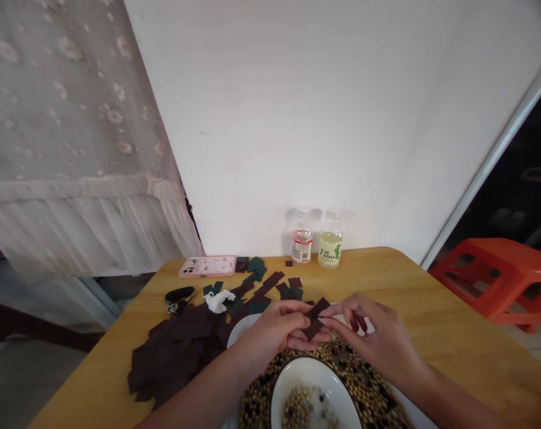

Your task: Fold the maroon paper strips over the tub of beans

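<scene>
Left hand (277,326) gripped the maroon square (317,308) near the far edge of the beads (373,387), beyond the white bowl (305,373), right hand (378,330) fingertips at its edge, their grip unclear; detailed fingertip work seemed underway, next calling for steadiness.

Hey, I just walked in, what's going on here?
A person's left hand holds a flat, dark brown, four-cornered piece, and the right hand has its fingertips at it; whether they pinch anything is too small to tell. Below, a white oval dish with a dark rim holds small round tan and dark bits, with more around it. A heap of dark brown flat pieces lies at left.
</scene>
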A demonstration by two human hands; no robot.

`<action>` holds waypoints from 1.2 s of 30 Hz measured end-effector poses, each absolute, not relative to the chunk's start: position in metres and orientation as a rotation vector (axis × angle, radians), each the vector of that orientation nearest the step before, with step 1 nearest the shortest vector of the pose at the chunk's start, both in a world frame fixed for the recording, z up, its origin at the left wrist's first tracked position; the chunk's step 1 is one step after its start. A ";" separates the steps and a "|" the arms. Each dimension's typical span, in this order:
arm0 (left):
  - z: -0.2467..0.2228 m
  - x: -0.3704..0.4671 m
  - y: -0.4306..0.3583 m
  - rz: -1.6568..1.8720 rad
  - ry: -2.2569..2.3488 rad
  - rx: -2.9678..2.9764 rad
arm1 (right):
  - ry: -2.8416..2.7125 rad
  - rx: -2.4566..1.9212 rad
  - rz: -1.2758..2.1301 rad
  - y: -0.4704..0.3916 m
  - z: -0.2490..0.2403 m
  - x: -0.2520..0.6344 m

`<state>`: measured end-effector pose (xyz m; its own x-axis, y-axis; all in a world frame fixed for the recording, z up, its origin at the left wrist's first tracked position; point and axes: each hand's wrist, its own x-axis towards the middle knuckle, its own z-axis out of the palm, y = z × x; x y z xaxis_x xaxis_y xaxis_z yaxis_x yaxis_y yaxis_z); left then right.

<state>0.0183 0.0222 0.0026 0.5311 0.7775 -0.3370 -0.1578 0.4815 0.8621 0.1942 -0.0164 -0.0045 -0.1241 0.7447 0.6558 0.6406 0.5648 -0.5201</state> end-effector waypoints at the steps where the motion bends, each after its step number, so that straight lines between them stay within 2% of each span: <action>1: 0.003 0.018 0.022 0.657 0.822 0.884 | -1.842 -1.117 0.144 -0.016 -0.004 0.194; 12: 0.003 0.018 0.020 0.627 0.775 0.884 | -1.905 -0.966 0.091 -0.019 -0.003 0.194; 26: 0.006 0.019 0.020 0.601 0.753 0.909 | -1.812 -1.003 -0.020 -0.018 -0.001 0.194; 31: 0.002 0.018 0.021 0.672 0.782 0.848 | -1.944 -0.909 0.002 -0.018 -0.001 0.193; 36: 0.001 0.018 0.022 0.631 0.722 0.903 | -1.803 -0.989 -0.072 -0.018 0.000 0.195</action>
<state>0.0182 0.0221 0.0014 0.6033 0.7451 -0.2845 -0.1820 0.4759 0.8605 0.1947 -0.0179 0.0003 -0.1288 0.5873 0.7990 0.6493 0.6590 -0.3798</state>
